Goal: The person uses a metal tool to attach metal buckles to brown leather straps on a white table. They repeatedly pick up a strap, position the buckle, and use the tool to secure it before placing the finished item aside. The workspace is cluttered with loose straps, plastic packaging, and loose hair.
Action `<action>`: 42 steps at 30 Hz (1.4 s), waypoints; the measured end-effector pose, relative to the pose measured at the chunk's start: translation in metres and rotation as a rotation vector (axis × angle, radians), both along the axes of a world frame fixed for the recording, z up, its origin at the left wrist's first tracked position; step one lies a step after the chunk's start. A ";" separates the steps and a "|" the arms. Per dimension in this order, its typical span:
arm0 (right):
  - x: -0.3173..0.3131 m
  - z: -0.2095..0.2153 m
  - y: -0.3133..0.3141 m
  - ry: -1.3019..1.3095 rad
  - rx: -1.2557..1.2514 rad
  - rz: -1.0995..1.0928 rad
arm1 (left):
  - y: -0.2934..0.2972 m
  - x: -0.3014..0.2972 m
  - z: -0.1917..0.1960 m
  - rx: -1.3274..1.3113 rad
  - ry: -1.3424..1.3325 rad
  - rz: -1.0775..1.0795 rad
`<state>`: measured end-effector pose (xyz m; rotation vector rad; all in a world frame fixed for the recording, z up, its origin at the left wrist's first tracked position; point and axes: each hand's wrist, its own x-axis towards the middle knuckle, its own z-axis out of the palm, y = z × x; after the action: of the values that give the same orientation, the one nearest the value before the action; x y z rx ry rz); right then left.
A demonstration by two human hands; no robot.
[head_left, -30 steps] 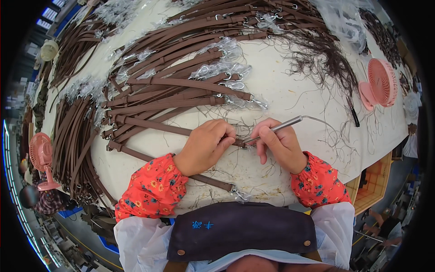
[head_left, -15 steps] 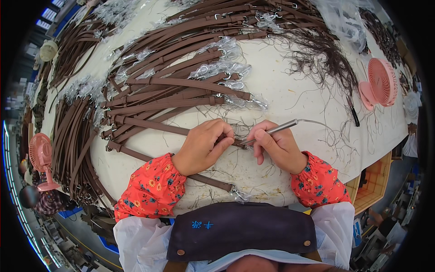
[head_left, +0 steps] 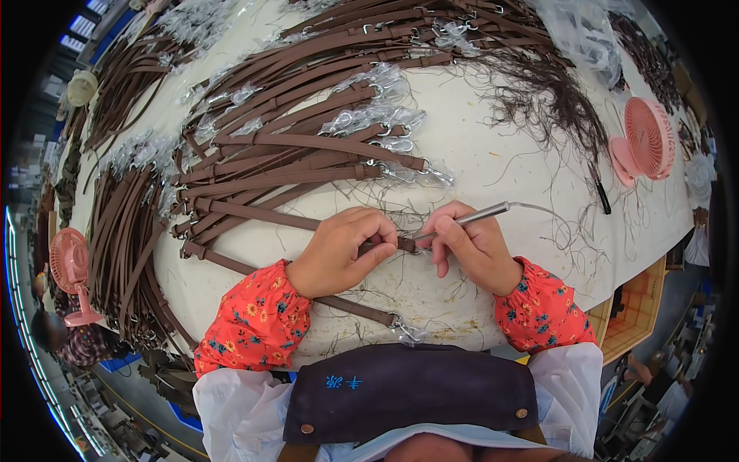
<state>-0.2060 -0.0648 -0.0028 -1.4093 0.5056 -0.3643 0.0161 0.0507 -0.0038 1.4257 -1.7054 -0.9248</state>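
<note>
My left hand is closed around a brown leather strap, which runs in from the left and pokes out as a short end beyond my fingertips. In my right hand is a slim metal pen-shaped tool with a thin cord trailing from its back end. Its tip points at the strap's end, though my fingers partly hide whether it touches. Beneath my left wrist passes another brown strap, its metal clasp in clear plastic. Loose dark threads lie around both hands.
Many more brown straps with plastic-wrapped clasps cover the table's left and far side. A heap of dark threads and a black pen-like stick lie at right. Pink fans stand at right and left. A yellow crate sits below the table's right edge.
My left hand has shifted slightly left and down, showing more of the strap's end. The metal tool and my right hand have moved very little.
</note>
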 end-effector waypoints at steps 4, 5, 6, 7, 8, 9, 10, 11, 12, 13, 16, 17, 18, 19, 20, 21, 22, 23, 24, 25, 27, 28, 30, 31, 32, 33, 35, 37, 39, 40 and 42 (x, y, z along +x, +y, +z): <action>0.000 0.004 0.000 0.045 0.020 0.006 | 0.000 0.000 0.000 0.002 -0.004 -0.002; 0.000 0.005 -0.001 0.062 0.030 0.008 | 0.000 0.000 0.001 0.008 -0.001 0.000; -0.001 0.005 -0.001 0.065 0.026 0.022 | 0.000 0.001 0.001 -0.009 -0.007 -0.025; -0.001 0.005 -0.002 0.069 0.022 0.036 | -0.001 0.002 0.001 -0.027 -0.013 -0.051; -0.002 0.005 -0.002 0.072 0.018 0.050 | -0.001 0.004 0.001 -0.044 -0.019 -0.076; -0.001 0.004 -0.001 0.049 0.022 0.029 | 0.000 0.008 0.001 -0.047 -0.019 -0.163; 0.000 0.003 0.000 0.025 0.025 0.007 | 0.001 0.014 0.000 -0.049 -0.020 -0.250; 0.001 0.002 0.001 0.002 0.029 -0.014 | 0.002 0.018 0.000 -0.052 -0.020 -0.336; 0.000 0.002 0.002 -0.006 0.046 -0.028 | 0.002 0.016 0.001 -0.101 -0.040 -0.244; 0.000 0.001 0.003 -0.014 0.064 -0.041 | 0.001 0.011 0.002 -0.151 -0.060 -0.151; 0.000 -0.002 0.004 -0.053 0.085 -0.070 | 0.002 -0.002 -0.002 -0.252 -0.244 0.067; -0.001 -0.003 0.005 -0.068 0.087 -0.078 | 0.002 -0.004 -0.004 -0.278 -0.325 0.129; -0.001 -0.002 0.005 -0.086 0.082 -0.077 | 0.003 -0.004 -0.003 -0.268 -0.325 0.110; -0.002 -0.001 0.004 -0.103 0.077 -0.076 | 0.003 -0.004 -0.003 -0.257 -0.324 0.090; -0.002 -0.001 0.004 -0.121 0.072 -0.075 | 0.004 -0.004 -0.002 -0.247 -0.323 0.070; -0.003 0.000 0.004 -0.121 0.074 -0.080 | 0.004 -0.003 -0.002 -0.277 -0.371 0.052; -0.004 0.000 0.003 -0.121 0.075 -0.085 | 0.004 -0.004 -0.001 -0.307 -0.419 0.034; -0.005 0.000 0.003 -0.120 0.076 -0.089 | 0.004 -0.004 -0.001 -0.337 -0.466 0.016; -0.004 -0.001 0.003 -0.129 0.084 -0.086 | 0.004 -0.004 -0.004 -0.350 -0.480 0.010; -0.004 -0.002 0.002 -0.137 0.090 -0.081 | 0.005 -0.004 -0.009 -0.364 -0.494 0.005; -0.002 -0.002 0.001 -0.142 0.088 -0.081 | 0.005 -0.002 -0.008 -0.249 -0.398 0.031; -0.001 0.000 0.001 -0.138 0.079 -0.084 | 0.005 -0.002 -0.001 -0.124 -0.287 0.063; 0.001 0.004 0.001 -0.107 0.051 -0.104 | 0.007 -0.003 0.005 -0.018 -0.124 0.117; 0.001 0.004 0.002 -0.095 0.035 -0.113 | 0.008 -0.002 0.003 -0.037 -0.092 0.144; 0.004 0.002 0.003 -0.097 0.024 -0.110 | 0.007 -0.003 -0.003 -0.125 -0.131 0.127; 0.004 0.001 0.003 -0.083 -0.015 -0.131 | 0.007 -0.004 -0.011 -0.198 -0.194 0.127; 0.001 -0.006 0.002 -0.068 -0.046 -0.153 | 0.004 -0.006 -0.026 -0.310 -0.270 0.105; 0.000 -0.012 0.000 -0.084 -0.027 -0.157 | 0.003 -0.010 -0.034 -0.359 -0.270 0.119; -0.001 -0.015 0.004 -0.066 -0.043 -0.188 | 0.002 -0.013 -0.039 -0.441 -0.334 0.100; -0.001 -0.014 0.006 -0.062 -0.066 -0.197 | 0.003 -0.017 -0.040 -0.479 -0.382 0.109; -0.002 -0.015 0.007 -0.055 -0.095 -0.205 | 0.006 -0.020 -0.041 -0.502 -0.416 0.122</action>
<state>-0.2078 -0.0576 -0.0179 -1.4383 0.5959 -0.5975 -0.0038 0.0566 -0.0444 1.4086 -1.9405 -0.1071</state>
